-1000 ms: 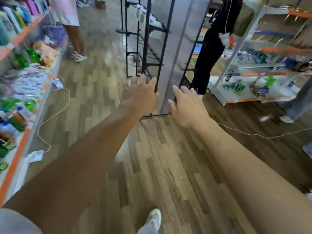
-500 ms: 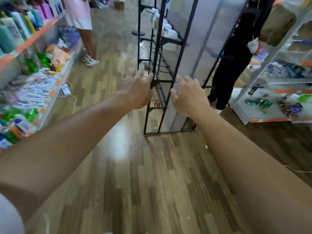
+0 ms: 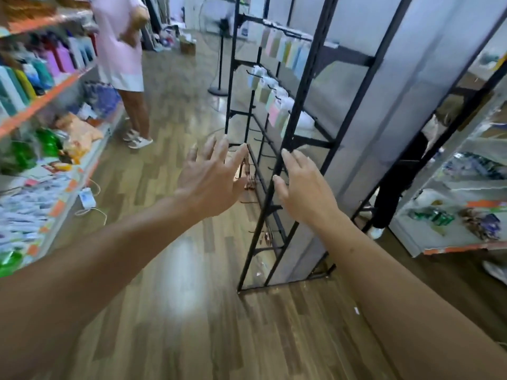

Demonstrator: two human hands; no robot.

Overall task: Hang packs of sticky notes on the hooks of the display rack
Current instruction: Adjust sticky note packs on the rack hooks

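Observation:
A black display rack (image 3: 295, 127) with a pale grey back panel stands ahead, seen nearly end-on. Pastel packs of sticky notes (image 3: 285, 50) hang on its upper hooks, and more packs (image 3: 270, 104) hang on the middle row; the lower hooks (image 3: 263, 187) look bare. My left hand (image 3: 211, 179) reaches forward with fingers spread, holding nothing, just left of the rack. My right hand (image 3: 301, 185) is stretched out with straight fingers at the rack's near upright, also holding nothing.
Stocked shelves (image 3: 41, 124) with orange edges run along the left. A person in a pink top (image 3: 123, 64) stands in the aisle beyond. Another shelf unit (image 3: 461, 212) stands right, with a person in black (image 3: 397, 187) behind the rack. Wood floor (image 3: 192, 311) lies below.
I have come closer to the rack and the view has tilted up, showing the hanging packs. Both hands stay outstretched and holding nothing, the left fingers spreading wider.

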